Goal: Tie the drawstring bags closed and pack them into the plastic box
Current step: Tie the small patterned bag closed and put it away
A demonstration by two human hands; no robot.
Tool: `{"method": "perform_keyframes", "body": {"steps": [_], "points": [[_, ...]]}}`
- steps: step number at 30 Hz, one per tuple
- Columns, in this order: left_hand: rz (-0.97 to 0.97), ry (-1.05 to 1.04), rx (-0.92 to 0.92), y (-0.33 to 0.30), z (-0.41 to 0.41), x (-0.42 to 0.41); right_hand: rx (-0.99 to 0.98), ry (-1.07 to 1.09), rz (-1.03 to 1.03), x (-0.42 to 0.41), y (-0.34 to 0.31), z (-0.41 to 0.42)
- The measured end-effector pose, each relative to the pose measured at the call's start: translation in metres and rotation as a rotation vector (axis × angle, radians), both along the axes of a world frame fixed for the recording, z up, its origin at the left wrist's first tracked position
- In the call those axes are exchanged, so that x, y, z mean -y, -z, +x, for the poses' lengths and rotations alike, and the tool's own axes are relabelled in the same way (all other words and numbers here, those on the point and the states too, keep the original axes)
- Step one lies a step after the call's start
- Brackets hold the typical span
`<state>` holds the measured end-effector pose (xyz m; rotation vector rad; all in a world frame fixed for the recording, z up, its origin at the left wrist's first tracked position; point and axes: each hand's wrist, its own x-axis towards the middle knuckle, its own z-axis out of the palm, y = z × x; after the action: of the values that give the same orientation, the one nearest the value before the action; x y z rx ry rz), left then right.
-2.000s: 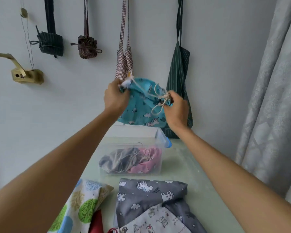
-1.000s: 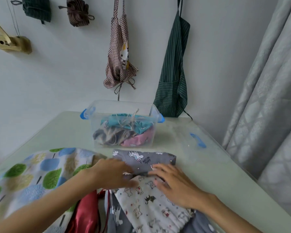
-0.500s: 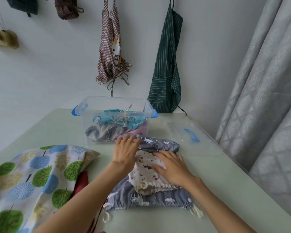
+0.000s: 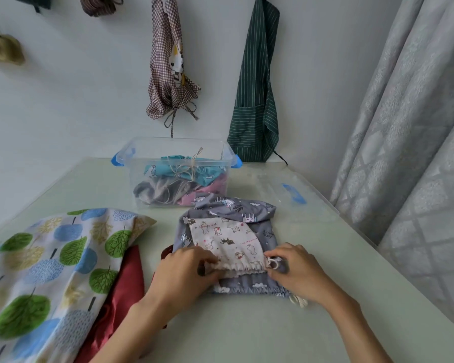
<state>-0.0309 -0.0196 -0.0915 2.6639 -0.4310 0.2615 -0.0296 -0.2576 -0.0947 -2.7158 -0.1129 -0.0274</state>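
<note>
1. Task item now: small white animal-print bag point(image 4: 224, 241), lying flat on top of a grey unicorn-print bag point(image 4: 249, 213), both on the counter point(image 4: 247, 336) just in front of the plastic box point(image 4: 177, 170).
2. Left hand point(image 4: 184, 277): fingers curled, pinching the gathered mouth edge of the white bag at its left end.
3. Right hand point(image 4: 296, 271): fingers curled on the right end of the same edge, at the cord knot point(image 4: 272, 263); whether the cord itself is pinched, can't tell for sure.
4. Handling (judgement): thin cotton, v. light, limp, no stiffness, so it'll flop and slide on the grey bag below. Not fragile. Best hold = the cord ends at the mouth, pull apart to cinch, then knot; lift by the gathered neck.
5. Risk: grabbing the grey bag's fabric or its own cord point(image 4: 298, 301) along w/ the white one, since they're stacked and the mouths sit close together.
6. Box already holds a teal bag point(image 4: 194, 172), a dark grey one and a pink one, cords sticking up; still room on top, I'd say.
7. Around: big tree-print fabric point(image 4: 50, 271) at left, red fabric point(image 4: 121, 294) partly under it, touching the left forearm area. Clear lid w/ blue clip point(image 4: 294, 193) lies right of the box. Aprons hang on the wall behind.
8. Path from hands to box: only the grey bag's folded top lies between; nothing tall in the way.
</note>
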Motion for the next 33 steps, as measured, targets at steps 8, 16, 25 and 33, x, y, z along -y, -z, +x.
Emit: {"method": "perform_keyframes", "body": {"steps": [8, 16, 25, 33], "points": [[-0.341, -0.082, -0.016, 0.004, -0.002, -0.026, 0.102, -0.033, 0.429, -0.001, -0.008, -0.006], [-0.938, 0.047, -0.199, 0.01, 0.003, -0.038, 0.054, -0.008, 0.823, -0.002, -0.018, -0.007], [-0.539, -0.364, 0.102, 0.01, 0.007, -0.048, 0.164, 0.507, 0.935, 0.03, -0.01, 0.004], [-0.106, -0.39, 0.069, 0.012, 0.008, -0.05, 0.165, 0.373, 0.35, 0.015, 0.0, 0.0]]}}
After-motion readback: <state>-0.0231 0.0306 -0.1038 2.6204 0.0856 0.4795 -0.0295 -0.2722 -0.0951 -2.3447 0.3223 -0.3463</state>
